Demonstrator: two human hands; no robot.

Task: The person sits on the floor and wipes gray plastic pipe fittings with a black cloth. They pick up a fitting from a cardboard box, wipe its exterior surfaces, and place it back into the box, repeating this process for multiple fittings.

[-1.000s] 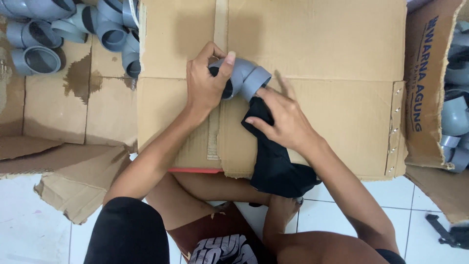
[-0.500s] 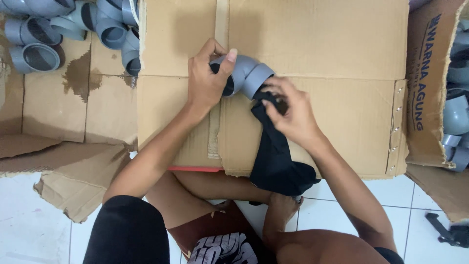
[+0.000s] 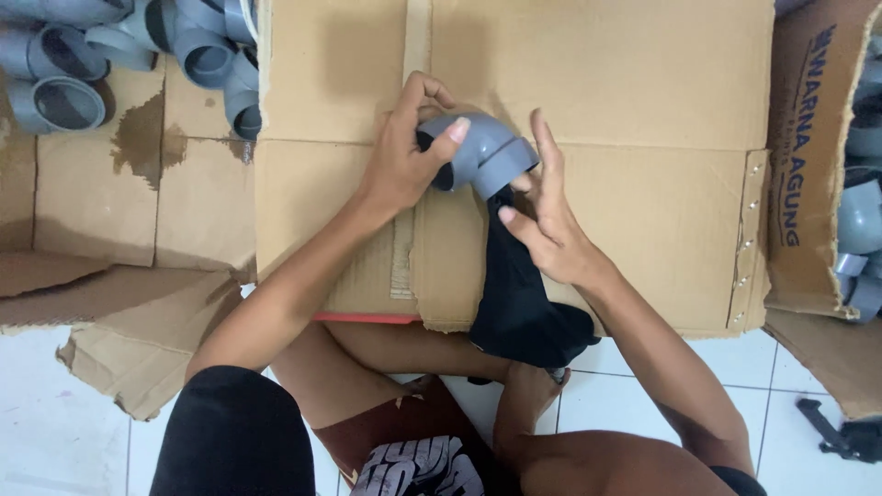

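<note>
Pipe elbow (image 3: 482, 152): smooth grey plastic, slight sheen. Rag (image 3: 519, 294): soft matt black cloth. Flattened box (image 3: 606, 138): matt brown corrugated cardboard, torn rough edges, metal staples along one seam. Floor (image 3: 643, 404): glossy white tile.

light: bright, even | shadows: soft | focus: sharp | glare: mild on tiles

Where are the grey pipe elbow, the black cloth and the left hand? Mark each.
grey pipe elbow (image 3: 482, 152), head view, outer bend.
black cloth (image 3: 514, 294), head view, hanging middle.
left hand (image 3: 404, 170), head view, back of hand.
</note>
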